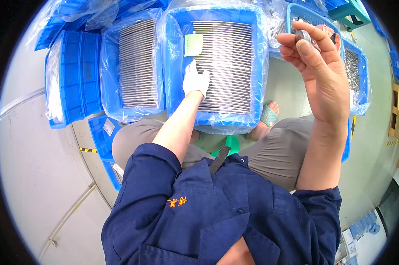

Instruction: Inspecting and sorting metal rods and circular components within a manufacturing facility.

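My left hand (196, 82), in a white glove, lies over the left ends of a row of thin metal rods (230, 66). Its fingers stretch forward, just short of a yellow-green paper note (193, 44) lying on the rods. The rods are stacked side by side in a plastic-lined blue bin (177, 99) in front of me. Bare and raised at the right, my right hand (325, 70) pinches a small round grey metal piece (301, 36) between thumb and fingers. The fingers partly cover the piece, so its exact kind cannot be made out.
A second lined blue bin of rods (137, 66) stands to the left, beside upright blue crates (82, 75). At the right are a blue basket (307, 13) and a bin of small metal parts (352, 70). A green stool (351, 15) stands at the far right.
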### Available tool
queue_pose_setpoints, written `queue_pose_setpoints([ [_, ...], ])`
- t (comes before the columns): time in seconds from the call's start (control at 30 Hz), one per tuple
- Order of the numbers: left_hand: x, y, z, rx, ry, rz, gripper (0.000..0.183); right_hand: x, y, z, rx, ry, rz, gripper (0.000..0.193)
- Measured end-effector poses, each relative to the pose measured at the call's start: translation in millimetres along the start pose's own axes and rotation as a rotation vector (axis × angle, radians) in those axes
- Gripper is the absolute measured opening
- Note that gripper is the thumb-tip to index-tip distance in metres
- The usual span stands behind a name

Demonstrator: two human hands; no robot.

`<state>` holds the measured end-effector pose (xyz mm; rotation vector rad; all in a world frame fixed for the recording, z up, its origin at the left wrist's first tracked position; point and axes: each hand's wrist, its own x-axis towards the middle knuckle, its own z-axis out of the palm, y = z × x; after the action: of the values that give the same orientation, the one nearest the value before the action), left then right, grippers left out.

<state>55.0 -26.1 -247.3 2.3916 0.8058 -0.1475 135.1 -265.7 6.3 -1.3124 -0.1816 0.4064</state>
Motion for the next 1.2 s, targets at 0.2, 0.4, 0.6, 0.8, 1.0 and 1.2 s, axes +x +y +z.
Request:
queue_pose_setpoints([
  [0.2, 16, 20, -4, 0.528, 0.122, 0.358, 0.049, 1, -1, -5, -0.012, 0.022, 0.01, 0.035],
  [0.4, 53, 21, -13, 0.616, -0.156, 0.216, 0.055, -4, -2, -8, -0.015, 0.048, -0.003, 0.034],
  [0.6, 62, 12, -31, 0.358, -0.015, 0.418, 0.039, -3, -5, -4, -0.006, 0.016, -0.027, 0.033],
  [0.8, 60, 33, -68, 0.052, 0.039, 0.414, 0.024, -10, -18, 9, 0.05, 0.067, -0.005, 0.028],
  [1.0, 54, 50, -120, -0.069, -0.047, 0.388, 0.023, -8, -18, 8, 0.061, 0.03, -0.032, 0.029],
  [1.2, 46, 50, -150, 0.092, -0.053, 0.435, 0.037, -11, -18, 4, 0.059, 0.022, -0.066, 0.032],
])
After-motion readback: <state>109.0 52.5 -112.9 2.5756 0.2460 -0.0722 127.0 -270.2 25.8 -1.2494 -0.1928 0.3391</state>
